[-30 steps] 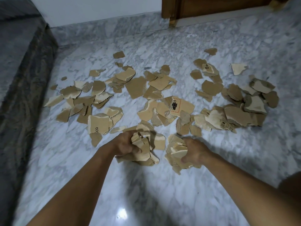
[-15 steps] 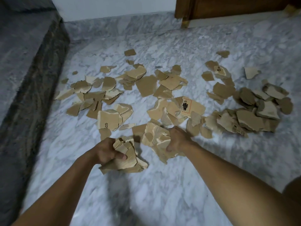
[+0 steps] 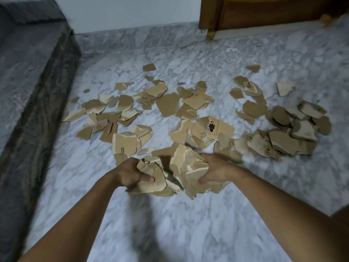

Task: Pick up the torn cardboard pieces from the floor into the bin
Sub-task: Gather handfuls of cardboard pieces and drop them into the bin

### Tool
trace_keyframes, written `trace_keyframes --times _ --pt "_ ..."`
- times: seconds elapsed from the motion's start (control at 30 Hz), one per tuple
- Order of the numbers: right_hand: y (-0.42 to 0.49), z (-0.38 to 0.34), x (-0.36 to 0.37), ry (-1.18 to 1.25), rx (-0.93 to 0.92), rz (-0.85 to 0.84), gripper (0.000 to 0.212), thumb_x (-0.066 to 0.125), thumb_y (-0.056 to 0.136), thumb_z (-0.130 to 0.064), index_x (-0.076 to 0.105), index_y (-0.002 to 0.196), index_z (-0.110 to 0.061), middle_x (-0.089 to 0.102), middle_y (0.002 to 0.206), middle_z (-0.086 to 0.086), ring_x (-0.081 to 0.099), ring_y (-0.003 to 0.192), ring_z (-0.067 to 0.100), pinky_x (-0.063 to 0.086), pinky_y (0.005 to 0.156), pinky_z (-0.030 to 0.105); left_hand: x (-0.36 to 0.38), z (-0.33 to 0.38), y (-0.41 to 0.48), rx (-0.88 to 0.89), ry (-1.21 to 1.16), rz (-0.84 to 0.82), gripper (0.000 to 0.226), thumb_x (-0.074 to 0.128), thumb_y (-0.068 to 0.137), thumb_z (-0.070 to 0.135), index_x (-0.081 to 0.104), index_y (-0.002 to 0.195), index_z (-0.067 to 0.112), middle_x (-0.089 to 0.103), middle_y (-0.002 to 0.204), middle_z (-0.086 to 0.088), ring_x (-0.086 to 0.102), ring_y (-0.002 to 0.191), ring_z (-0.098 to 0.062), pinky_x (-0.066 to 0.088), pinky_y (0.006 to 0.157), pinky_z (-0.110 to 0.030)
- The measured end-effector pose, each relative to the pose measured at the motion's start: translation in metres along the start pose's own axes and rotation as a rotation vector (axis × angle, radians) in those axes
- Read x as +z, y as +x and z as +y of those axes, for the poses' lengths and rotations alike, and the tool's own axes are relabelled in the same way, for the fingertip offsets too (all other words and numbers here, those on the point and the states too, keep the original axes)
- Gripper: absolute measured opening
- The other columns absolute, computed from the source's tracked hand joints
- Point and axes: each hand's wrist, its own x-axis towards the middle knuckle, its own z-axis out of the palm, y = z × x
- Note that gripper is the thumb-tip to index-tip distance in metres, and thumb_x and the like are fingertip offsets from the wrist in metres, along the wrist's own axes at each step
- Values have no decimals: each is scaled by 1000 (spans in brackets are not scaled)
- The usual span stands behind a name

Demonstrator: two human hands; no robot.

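Note:
Torn brown cardboard pieces lie scattered over the white marble floor. My left hand grips a bundle of torn pieces, thumb pressed across the front. My right hand grips a second bundle right beside it; the two bundles touch in the middle, just above the floor. A larger heap of pieces lies to the right. One piece carries a red-bordered printed label. No bin is in view.
A dark grey stone ledge runs along the left side. A white wall and a wooden door frame stand at the back. Bare marble lies between me and the pieces.
Both hands have come together with their bundles, the right one drawing back toward me. The camera view has shifted slightly, so the scattered pieces appear further right.

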Motion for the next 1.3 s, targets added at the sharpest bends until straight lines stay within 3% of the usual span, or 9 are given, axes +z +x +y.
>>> trace_keyframes --times 0.2,0.33,0.53,0.6,0.77,0.9,0.97,1.1,1.3 --pt "-11 8 -5 80 10 -19 113 90 69 -31 19 157 -26 36 156 -4 39 140 19 39 104 27 35 35 23 41 100 -159 67 89 66 23 62 127 27 64 126 17 58 117 -9 41 107 -28" --pt "-12 22 1 201 10 -25 104 91 58 -44 35 145 -34 50 142 -14 48 134 17 44 107 35 57 44 29 78 -70 -163 55 86 70 7 64 119 20 69 120 8 64 113 -12 48 97 -24" --pt "-16 33 3 289 3 -60 49 89 70 -27 67 113 -35 71 106 -20 65 104 8 52 93 27 59 43 28 100 -102 -176 67 85 71 6 59 130 24 71 119 3 65 112 -11 52 93 -23" --pt "-19 33 -4 275 27 -62 52 89 68 -31 67 114 -35 70 112 -17 64 108 12 52 94 29 53 42 26 64 -113 -115 65 86 70 6 60 127 24 71 117 5 64 111 -10 50 91 -22" --pt "-22 43 -28 105 125 80 113 89 44 -58 44 146 -39 48 143 -1 49 131 22 51 97 31 16 16 16 -79 100 -110 41 89 66 20 74 104 19 76 101 5 67 102 -15 50 88 -27" --pt "-21 47 -29 -31 117 47 114 84 44 -60 38 147 -45 51 142 -2 47 133 22 49 99 31 7 12 12 -109 198 -110 43 91 59 29 77 98 19 77 96 5 68 98 -16 50 89 -30" --pt "-18 49 -19 -169 120 12 98 79 43 -59 52 136 -42 64 128 -6 59 120 20 54 93 33 12 22 19 -96 199 -83 41 90 62 22 75 100 21 76 96 8 68 96 -12 48 88 -27" --pt "-27 43 -5 -234 120 136 79 75 58 -44 50 132 -47 63 122 -12 63 112 19 54 86 30 34 47 44 31 203 33 68 91 58 13 65 120 25 73 101 11 65 95 -11 48 86 -22" --pt "-31 43 18 -234 122 243 73 67 68 -40 45 137 -44 69 117 -9 66 105 22 57 86 35 65 58 69 71 408 179 78 92 54 28 62 126 21 69 115 -4 64 108 -24 50 91 -27"
